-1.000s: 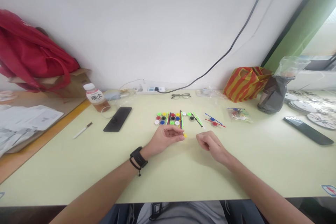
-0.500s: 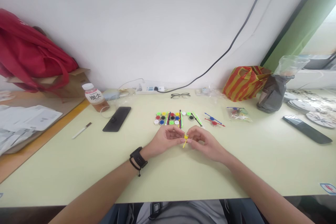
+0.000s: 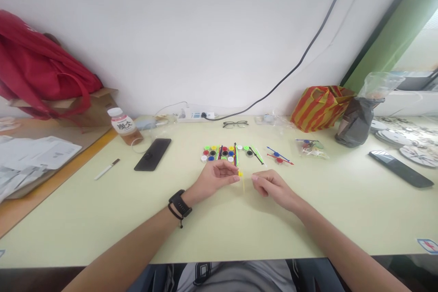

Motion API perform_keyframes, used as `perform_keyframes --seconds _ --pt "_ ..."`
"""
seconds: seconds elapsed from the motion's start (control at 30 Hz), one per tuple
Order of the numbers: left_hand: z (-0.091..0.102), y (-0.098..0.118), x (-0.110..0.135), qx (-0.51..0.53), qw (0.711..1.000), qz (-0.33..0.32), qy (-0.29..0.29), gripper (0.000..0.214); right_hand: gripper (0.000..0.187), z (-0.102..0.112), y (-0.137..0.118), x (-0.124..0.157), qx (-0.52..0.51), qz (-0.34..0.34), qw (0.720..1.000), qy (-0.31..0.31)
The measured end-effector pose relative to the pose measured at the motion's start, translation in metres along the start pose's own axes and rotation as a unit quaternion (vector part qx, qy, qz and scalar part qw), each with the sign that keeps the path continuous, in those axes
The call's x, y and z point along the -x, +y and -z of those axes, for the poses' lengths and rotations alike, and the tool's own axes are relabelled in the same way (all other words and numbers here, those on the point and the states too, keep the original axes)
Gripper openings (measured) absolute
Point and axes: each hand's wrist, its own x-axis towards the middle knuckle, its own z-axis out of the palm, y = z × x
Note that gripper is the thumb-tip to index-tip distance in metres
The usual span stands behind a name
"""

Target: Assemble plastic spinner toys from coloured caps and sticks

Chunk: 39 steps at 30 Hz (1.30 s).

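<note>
My left hand (image 3: 216, 177) rests on the pale green table (image 3: 102, 219) with its fingers pinched on a small yellow piece with a thin yellow stick (image 3: 241, 179) hanging from it. My right hand (image 3: 270, 185) lies just right of it, fingers curled loosely, apart from the yellow piece. Just beyond both hands lies a tidy group of small coloured round pieces and sticks (image 3: 224, 153). To the right of that group sit a red and a blue assembled stick piece (image 3: 278, 157).
A black phone (image 3: 152, 154), a white pen (image 3: 106, 169) and a drink bottle (image 3: 123, 127) lie at the left. Glasses (image 3: 235, 124) and a power strip (image 3: 196, 116) sit by the wall. A small clear bag of parts (image 3: 310, 148), a striped bag (image 3: 320, 107) and a dark remote-like object (image 3: 400, 169) are at the right.
Half a second ago both hands were joined on the yellow piece. Now my right hand has drawn back to the right, leaving the piece in my left hand.
</note>
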Motion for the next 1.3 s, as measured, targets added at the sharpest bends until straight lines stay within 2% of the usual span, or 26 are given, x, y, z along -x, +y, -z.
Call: perform_keyframes --seconds 0.17,0.3,0.57,0.77,0.83,0.9,1.0,1.1,1.2,1.3 --pt "0.000 0.000 0.001 -0.015 1.000 -0.001 -0.008 0.031 0.037 -0.003 -0.001 -0.001 -0.061 -0.010 0.998 0.033" --pt "-0.002 0.005 0.003 -0.030 0.999 0.008 -0.017 0.031 0.030 -0.006 0.000 -0.003 -0.075 0.004 0.997 0.033" --pt "-0.004 0.006 0.005 -0.045 0.997 0.031 -0.047 0.034 0.020 -0.010 0.004 -0.003 0.024 0.008 0.999 0.022" --pt "-0.005 0.007 0.006 -0.066 0.995 0.025 -0.069 0.034 0.021 -0.013 0.005 -0.002 0.042 0.011 0.999 0.018" --pt "-0.006 0.007 0.006 -0.077 0.995 0.022 -0.061 0.038 0.021 -0.011 0.006 -0.002 0.057 0.019 0.997 0.039" --pt "-0.007 0.007 0.005 -0.096 0.994 0.026 -0.046 0.039 0.021 -0.006 0.008 -0.004 0.088 0.026 0.992 0.089" --pt "-0.007 0.006 0.003 -0.112 0.992 0.053 -0.034 0.032 0.020 0.007 0.014 -0.004 0.191 0.005 0.962 0.193" --pt "-0.005 0.006 0.002 -0.103 0.991 0.077 -0.046 0.030 0.019 0.025 0.020 -0.003 0.330 -0.063 0.905 0.260" --pt "-0.004 0.006 0.002 -0.101 0.990 0.081 -0.054 0.029 0.022 0.042 0.023 0.001 0.424 -0.161 0.849 0.270" --pt "-0.004 0.005 0.002 -0.106 0.990 0.080 -0.054 0.028 0.022 0.053 0.028 0.005 0.469 -0.242 0.811 0.251"
